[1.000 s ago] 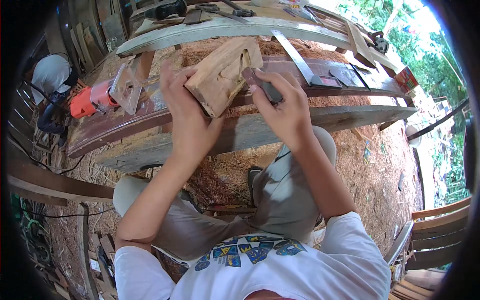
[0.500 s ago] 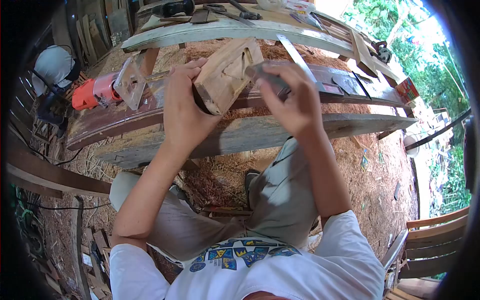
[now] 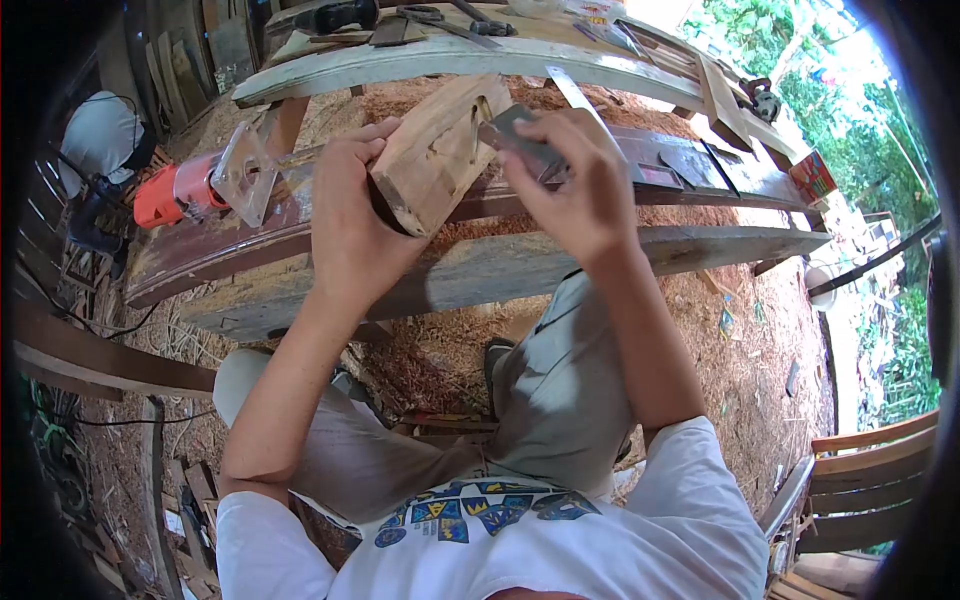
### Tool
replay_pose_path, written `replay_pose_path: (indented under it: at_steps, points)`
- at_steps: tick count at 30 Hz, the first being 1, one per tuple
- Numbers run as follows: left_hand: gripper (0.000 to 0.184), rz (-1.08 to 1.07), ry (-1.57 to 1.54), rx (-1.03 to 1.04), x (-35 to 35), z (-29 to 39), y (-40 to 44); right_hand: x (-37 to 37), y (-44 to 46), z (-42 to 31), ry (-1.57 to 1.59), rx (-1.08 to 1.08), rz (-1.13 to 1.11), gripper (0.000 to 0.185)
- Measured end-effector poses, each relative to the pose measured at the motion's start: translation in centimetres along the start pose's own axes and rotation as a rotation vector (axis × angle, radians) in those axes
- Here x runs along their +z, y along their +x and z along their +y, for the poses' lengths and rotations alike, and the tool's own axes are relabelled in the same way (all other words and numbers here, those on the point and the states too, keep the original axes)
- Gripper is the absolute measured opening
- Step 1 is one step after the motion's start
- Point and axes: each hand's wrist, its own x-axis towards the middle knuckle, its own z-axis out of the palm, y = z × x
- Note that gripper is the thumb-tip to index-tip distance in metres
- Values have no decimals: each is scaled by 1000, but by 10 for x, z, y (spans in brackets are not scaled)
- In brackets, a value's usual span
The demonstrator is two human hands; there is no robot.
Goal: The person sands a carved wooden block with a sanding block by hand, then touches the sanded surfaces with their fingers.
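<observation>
My left hand (image 3: 352, 205) is closed around the lower left side of a pale wooden block (image 3: 430, 150), holding it tilted above the bench. A long, narrow groove is cut into the block's right face, with a rough hollow beside it. My right hand (image 3: 590, 190) pinches a dark grey, flat piece that looks like folded sandpaper (image 3: 532, 145). Its left corner sits at or very near the groove's edge; whether it touches, I cannot tell. Fingers hide part of the sheet, and the block's underside is hidden.
A red router (image 3: 180, 190) with a clear base lies on the brown plank (image 3: 240, 235) at left. A metal ruler (image 3: 580, 95) and dark flat tools lie to the right. Pliers-like tools and a hammer rest on the far bench (image 3: 400, 70). Wood shavings (image 3: 720, 350) cover the ground.
My right hand has turned and lifted slightly, so the sandpaper-like piece shows more of its flat face beside the groove. The left hand and block have shifted slightly left in view.
</observation>
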Motion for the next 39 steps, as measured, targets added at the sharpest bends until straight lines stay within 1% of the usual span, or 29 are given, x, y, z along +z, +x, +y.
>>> replay_pose_path:
  at_steps: [2, 3, 4, 6, 9, 10, 12, 14, 15, 17, 19, 21, 23, 24, 25, 26, 28, 30, 32, 33, 35, 36, 38, 39]
  points:
    - [82, -14, 34, 7, -3, -2, 1, 3, -7, 3, 11, -157, -17, 29]
    - [82, -7, 37, 10, -5, -5, 4, -3, -11, -1, 52, -119, -77, 30]
    - [83, -30, 16, 37, -7, -8, 5, -2, -9, 2, 56, -124, -82, 30]
    - [83, -64, 0, 63, -11, -14, 7, 3, -6, 8, 24, -197, -17, 30]
    - [85, -100, -76, 4, -15, -18, 9, 1, 4, 3, -12, -100, -53, 29]
    - [85, -109, -121, -35, -15, -18, 11, 2, 3, 4, -12, -101, -50, 29]
    - [86, -111, -161, -69, -19, -19, 17, 6, -3, 5, 90, -181, -104, 29]
    - [88, -131, -190, 3, -24, -19, 22, 8, -7, 1, 72, -228, -86, 29]
    - [88, -123, -189, -5, -23, -21, 21, 7, -9, -1, 50, -265, -68, 29]
    - [92, -133, -278, -58, -21, -27, 19, 9, 1, 4, 27, -260, -59, 30]
    - [93, -144, -273, -73, -25, -26, 21, 9, 6, 5, 7, -256, -41, 30]
    - [93, -159, -261, -75, -29, -30, 24, 8, 7, 2, 17, -268, -110, 32]
    - [92, -192, -258, -9, -31, -38, 24, 7, -1, -4, 16, -287, -120, 32]
    - [92, -182, -253, -12, -33, -37, 24, 7, -3, -5, 10, -299, -136, 32]
    - [92, -186, -224, -15, -35, -33, 24, 10, -2, -2, 33, -213, -162, 32]
    - [91, -192, -197, -16, -35, -30, 23, 10, 4, 1, 35, -218, -167, 32]
    - [89, -186, -207, -30, -35, -30, 23, 9, 17, 3, -34, -351, -84, 34]
    - [88, -180, -216, -35, -34, -31, 25, 8, 14, 1, -12, -347, -93, 34]
    - [88, -195, -260, -9, -35, -35, 26, 8, 3, -2, 27, -317, -184, 33]
    - [88, -184, -258, -11, -36, -36, 26, 10, 5, 0, 27, -327, -187, 33]
    - [88, -179, -222, 98, -34, -35, 25, 8, 5, 5, 63, -384, -154, 35]
    - [88, -182, -228, 95, -33, -35, 24, 5, 9, 3, 59, -379, -157, 35]
    - [91, -189, -273, -58, -31, -34, 22, 4, 20, -4, -68, -303, -123, 35]
    - [91, -197, -274, -54, -31, -35, 21, 6, 20, -2, -98, -325, -102, 36]
